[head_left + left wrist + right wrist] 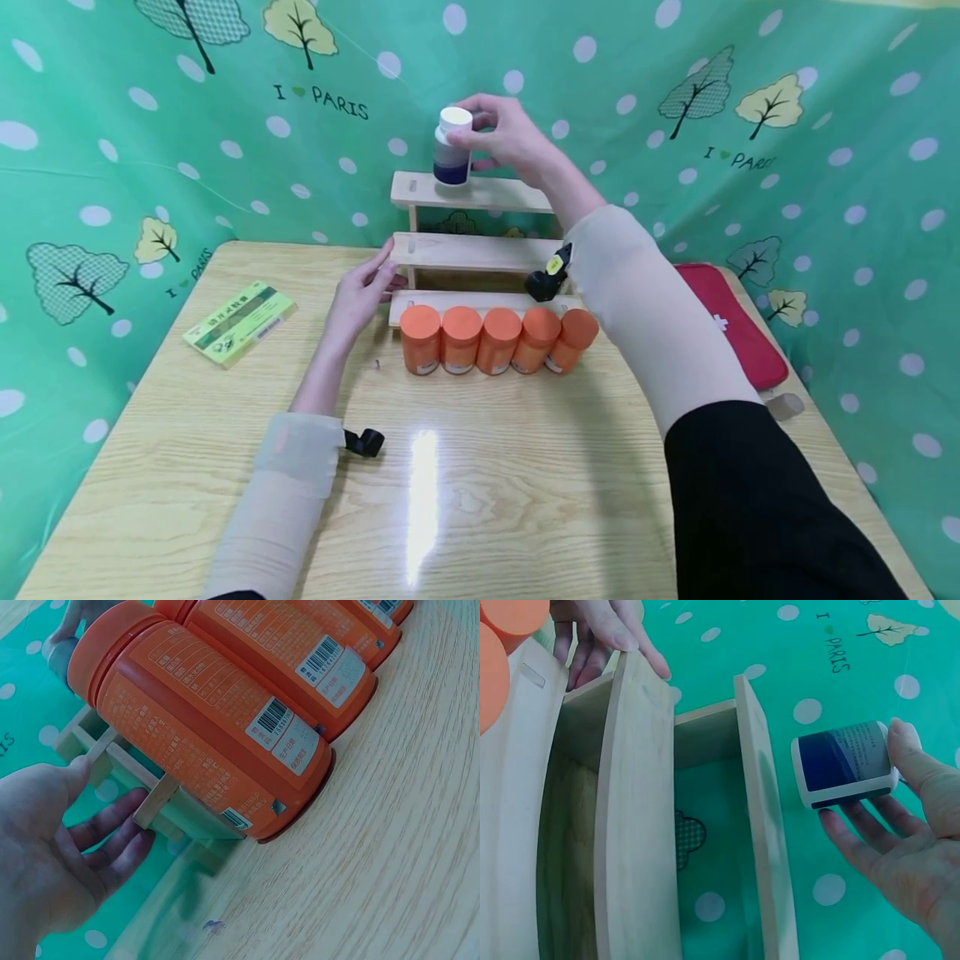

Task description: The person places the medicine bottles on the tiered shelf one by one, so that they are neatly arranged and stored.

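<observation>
My right hand [513, 137] holds a small white bottle [452, 158] with a dark blue and grey label, pinched between thumb and fingers. Its cap faces up, and in the right wrist view the bottle [844, 761] shows a gap from the top tier's edge. Below it stands a three-tiered wooden rack [480, 252]. At the rack's left end, my left hand [354, 302] grips the middle tier, thumb on its edge and fingers [112, 817] at the side frame. Several orange bottles [460, 340] with orange lids stand in a row before the lowest tier.
A green and yellow box [240, 323] lies on the wooden table [495, 483] at the left. On the right is a red case [731, 325] with a white cross, partly behind my right arm. A green dotted cloth [585, 83] hangs behind the rack.
</observation>
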A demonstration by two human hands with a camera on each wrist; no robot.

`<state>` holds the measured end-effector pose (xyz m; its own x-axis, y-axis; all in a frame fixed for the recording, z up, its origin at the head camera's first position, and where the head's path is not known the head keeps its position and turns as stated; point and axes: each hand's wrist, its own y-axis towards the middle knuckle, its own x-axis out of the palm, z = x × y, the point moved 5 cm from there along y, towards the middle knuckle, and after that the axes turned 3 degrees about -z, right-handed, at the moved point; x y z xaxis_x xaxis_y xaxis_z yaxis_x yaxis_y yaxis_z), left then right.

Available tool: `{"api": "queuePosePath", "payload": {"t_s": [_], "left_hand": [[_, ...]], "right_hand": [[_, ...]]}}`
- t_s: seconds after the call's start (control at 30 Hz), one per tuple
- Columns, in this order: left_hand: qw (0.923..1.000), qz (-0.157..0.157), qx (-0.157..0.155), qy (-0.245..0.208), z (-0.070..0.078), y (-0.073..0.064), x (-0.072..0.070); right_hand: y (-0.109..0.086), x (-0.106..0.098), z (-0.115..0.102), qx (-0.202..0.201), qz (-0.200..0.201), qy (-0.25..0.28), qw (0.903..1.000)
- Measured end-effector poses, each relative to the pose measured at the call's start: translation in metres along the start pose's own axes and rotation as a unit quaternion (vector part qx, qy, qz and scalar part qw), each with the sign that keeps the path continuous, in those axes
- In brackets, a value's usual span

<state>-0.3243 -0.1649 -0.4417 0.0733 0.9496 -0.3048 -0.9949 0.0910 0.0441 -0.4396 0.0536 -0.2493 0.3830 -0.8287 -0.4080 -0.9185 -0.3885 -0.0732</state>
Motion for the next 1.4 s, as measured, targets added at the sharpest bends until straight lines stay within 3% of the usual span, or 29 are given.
{"api": "queuePosePath", "payload": {"t_s": [0.43,0.9,1.4], "left_hand": [[1.0000,0.004,-0.004,-0.002,0.001,-0.001,-0.002],[0.9999,0.009,0.001,0.013,0.004,-0.002,-0.004],[0.9997,-0.006,-0.006,-0.021,0.002,-0.002,0.001]], "right_hand": [[0.009,0.011,0.008,0.025,0.000,0.008,0.9997],[0.010,0.019,0.007,0.011,-0.002,-0.002,0.9999],[0.006,0.025,0.022,-0.004,0.005,-0.023,0.9997]]}}
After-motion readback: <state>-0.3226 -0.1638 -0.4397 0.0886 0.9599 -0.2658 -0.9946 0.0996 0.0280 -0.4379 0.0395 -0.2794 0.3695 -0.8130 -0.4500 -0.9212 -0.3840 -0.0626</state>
